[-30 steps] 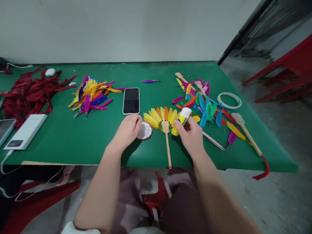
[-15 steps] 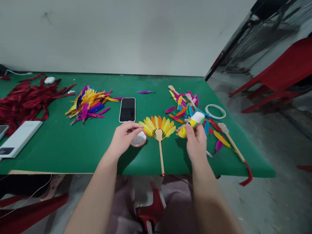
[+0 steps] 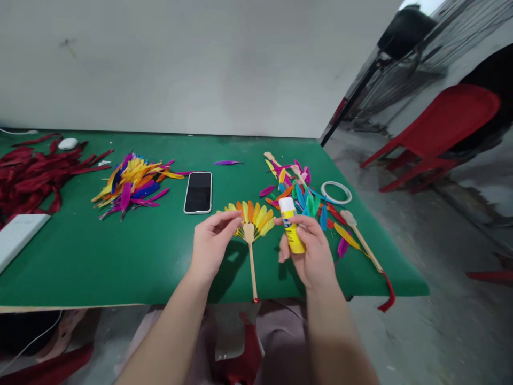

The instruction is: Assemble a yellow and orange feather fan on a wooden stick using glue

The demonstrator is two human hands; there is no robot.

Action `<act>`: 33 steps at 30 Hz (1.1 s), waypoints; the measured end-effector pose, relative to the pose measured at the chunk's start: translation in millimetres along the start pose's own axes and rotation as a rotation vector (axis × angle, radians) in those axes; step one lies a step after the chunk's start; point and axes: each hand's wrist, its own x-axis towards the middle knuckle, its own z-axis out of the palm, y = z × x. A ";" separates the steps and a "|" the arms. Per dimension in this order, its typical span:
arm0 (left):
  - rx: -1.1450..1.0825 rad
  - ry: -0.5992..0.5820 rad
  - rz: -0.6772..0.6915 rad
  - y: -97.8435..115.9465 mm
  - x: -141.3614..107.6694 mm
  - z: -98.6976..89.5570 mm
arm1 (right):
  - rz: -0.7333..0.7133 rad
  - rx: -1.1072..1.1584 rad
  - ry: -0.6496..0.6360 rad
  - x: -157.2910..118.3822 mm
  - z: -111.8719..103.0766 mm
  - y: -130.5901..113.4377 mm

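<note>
In my right hand (image 3: 315,254) is a yellow glue stick (image 3: 294,238) with a white cap end pointing up, gripped between thumb and fingers. The thumb and fingertips of my left hand (image 3: 210,243) are pinched together over the left side of a feather fan; whatever they hold is too small to make out. That fan has yellow and orange feathers (image 3: 262,219) spread from a wooden handle (image 3: 252,267), lying on the green table (image 3: 160,267). The small round dish of shiny bits seen earlier is hidden, apparently behind my left hand.
A phone (image 3: 198,192) lies left of centre, beside a heap of coloured feathers (image 3: 132,184). Dark red ribbons (image 3: 32,176) and a white power bank (image 3: 20,238) are farther left. To the right are loose feathers (image 3: 308,203), a tape ring (image 3: 336,192) and another wooden handle (image 3: 368,248).
My left hand has moved right, from the round dish to the fan, with fingertips pinched. My right hand has turned the glue stick more upright and brought it nearer the fan. The view has shifted slightly.
</note>
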 end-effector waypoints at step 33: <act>-0.032 -0.080 0.393 -3.4 -17.4 12.9 | 0.158 0.666 -0.244 -9.7 33.7 11.1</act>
